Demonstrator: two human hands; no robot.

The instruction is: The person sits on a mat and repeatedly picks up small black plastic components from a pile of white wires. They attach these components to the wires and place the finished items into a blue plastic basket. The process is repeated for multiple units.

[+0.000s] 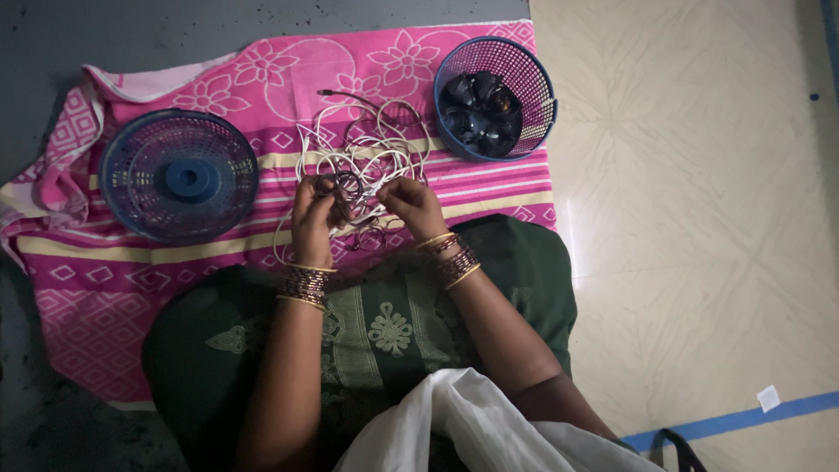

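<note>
Both hands are pinching the tangle of white cables (367,162), the left hand (313,210) gripping closed around a dark loop and the right hand (412,203) gripping closed on a strand beside it.

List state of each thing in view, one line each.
left hand: closed on the cable tangle
right hand: closed on the cable tangle
cable tangle: knotted, loose on the cloth
pink cloth: spread flat, left edge rumpled
right basket: upright, holds dark items
left basket: upside down
</note>
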